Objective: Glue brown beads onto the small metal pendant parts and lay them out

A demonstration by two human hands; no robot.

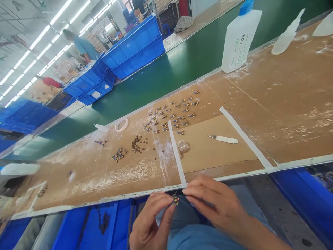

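Both hands low, just below the workbench edge [234,175]. Left hand [149,222] and right hand [215,205] pinching one tiny component [176,199] between fingertips, fingers closed on it. Up on the bench: rows of matching small parts [173,114], a white-handled tool [225,139].

A tiny part [176,199] sits pinched between the fingertips of both hands, close to the near edge of the bench, just below the near end of a white strip. It is dark with small yellow and red specks and thin dark prongs sticking up. It is too small to tell its shape or which way it is turned.
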